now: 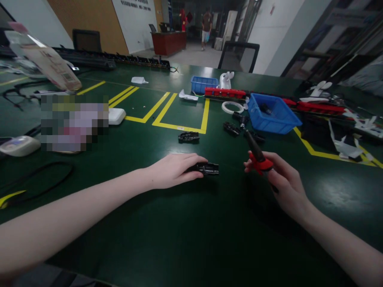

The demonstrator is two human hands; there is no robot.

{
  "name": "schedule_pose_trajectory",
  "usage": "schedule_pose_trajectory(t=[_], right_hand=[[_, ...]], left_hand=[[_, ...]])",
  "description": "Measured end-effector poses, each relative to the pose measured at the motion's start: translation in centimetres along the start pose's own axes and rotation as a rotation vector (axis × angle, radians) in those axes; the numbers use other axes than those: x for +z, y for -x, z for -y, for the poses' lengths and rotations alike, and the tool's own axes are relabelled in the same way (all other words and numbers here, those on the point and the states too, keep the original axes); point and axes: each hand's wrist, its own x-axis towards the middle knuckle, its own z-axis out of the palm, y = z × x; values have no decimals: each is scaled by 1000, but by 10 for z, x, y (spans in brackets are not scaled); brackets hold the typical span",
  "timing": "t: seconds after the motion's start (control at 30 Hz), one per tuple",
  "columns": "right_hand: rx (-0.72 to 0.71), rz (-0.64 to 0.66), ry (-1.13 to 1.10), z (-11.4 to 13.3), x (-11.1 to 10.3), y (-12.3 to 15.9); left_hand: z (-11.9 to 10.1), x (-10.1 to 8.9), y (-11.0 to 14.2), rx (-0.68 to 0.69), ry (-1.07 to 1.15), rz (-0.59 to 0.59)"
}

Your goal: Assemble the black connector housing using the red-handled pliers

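My left hand [175, 169] is closed round a small black moulded part [210, 169] low over the table, thumb and fingers on its near end. The far end of that part sticks out to the right. In my right hand [287, 179] is a black-and-red hand tool [259, 155] with a tapered black front and a red collar. It slants up and away toward other black parts; its exact kind is unclear. Another black part [188, 136] lies just beyond my left hand. Further right are a similar black part [231, 128] and one partly behind the tool.
A blue bin [273, 119] with dark pieces inside stands at the right, near a white tape ring [232, 107]. Behind are a smaller blue bin [204, 84] and red strips [225, 93]. A bottle [49, 59] and white mouse [20, 146] are at the left. A person [206, 28] is far off.
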Motion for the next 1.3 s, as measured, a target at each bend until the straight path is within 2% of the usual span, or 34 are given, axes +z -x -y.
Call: schedule_pose_trajectory(t=[0.13,0.3,0.37,0.5,0.6,0.77,0.9,1.1,1.3], right_hand=[[-20,87,-28,-7,-1,-17],[-81,125,94,-17,9,-51],[-165,112,224,-17,13,-65],[-439,98,453,-14,18,-87],[-550,95,538,-14,19,-97],[-595,194,614,-23,11,-100],[-643,263,660,-28,5,-96],[-720,247,768,-30,2,-91],[-674,186,835,-32,4,-90]], left_hand=[[0,-3,-7,-94,43,2],[5,-3,-19,-74,-125,-7],[10,-2,-23,-40,-184,-26],[18,-1,-30,-12,-234,-35],[22,-4,-36,-20,-216,-39],[25,-8,-44,-53,-96,9],[28,-4,-41,-27,-99,-32],[26,-1,-36,-67,-183,-9],[24,2,-36,-100,-226,-40]])
